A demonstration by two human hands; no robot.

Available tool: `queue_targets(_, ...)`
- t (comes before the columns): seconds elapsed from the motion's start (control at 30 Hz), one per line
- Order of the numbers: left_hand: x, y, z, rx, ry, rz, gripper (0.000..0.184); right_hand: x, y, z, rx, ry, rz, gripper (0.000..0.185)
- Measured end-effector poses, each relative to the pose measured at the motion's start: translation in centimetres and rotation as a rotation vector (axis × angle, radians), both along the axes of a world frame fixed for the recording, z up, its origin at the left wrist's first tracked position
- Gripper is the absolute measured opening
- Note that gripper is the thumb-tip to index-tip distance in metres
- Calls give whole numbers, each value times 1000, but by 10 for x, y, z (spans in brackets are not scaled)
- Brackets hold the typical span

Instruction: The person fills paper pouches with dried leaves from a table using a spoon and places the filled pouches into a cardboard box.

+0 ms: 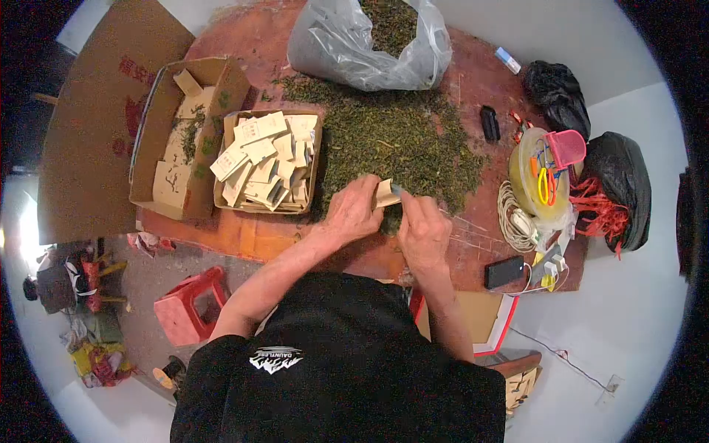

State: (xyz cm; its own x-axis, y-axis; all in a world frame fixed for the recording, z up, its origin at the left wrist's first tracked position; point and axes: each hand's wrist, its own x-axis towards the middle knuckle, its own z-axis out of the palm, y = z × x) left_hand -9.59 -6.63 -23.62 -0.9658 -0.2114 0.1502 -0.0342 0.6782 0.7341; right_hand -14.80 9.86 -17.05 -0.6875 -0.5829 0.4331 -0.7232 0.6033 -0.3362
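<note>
Left hand (pixel 354 210) has a small paper packet (pixel 384 195) pinched over the leaf pile's (pixel 402 133) near edge; right hand (pixel 425 229) is at its bluish end, can't tell if gripping. Looks like packet-end fiddling, so next move probably wants a steady left pinch.

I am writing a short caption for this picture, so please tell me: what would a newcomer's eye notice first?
Probably the wide spread of green leaf bits in the middle of the reddish table, with a plastic bag holding more beyond it. Left of the leaf bits, a cardboard box is heaped with tan packets. At the near edge, the left hand holds a small packet, with the right hand close against it.
</note>
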Motion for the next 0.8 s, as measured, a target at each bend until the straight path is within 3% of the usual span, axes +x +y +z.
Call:
queue_targets(0.2,4,-4,7,47,-81,4,42,-9,27,2,-67,14,-108,20)
queue_targets(0.37,8,-9,12,82,-142,69,46,-28,64,-38,-113,-101,-303,11)
queue_targets(0.57,9,-13,1,74,-122,81,46,-27,73,-78,73,-286,-444,15)
queue_targets(0.8,5,-6,-2,117,-149,64,45,-38,53,-112,-291,-631,-511,18)
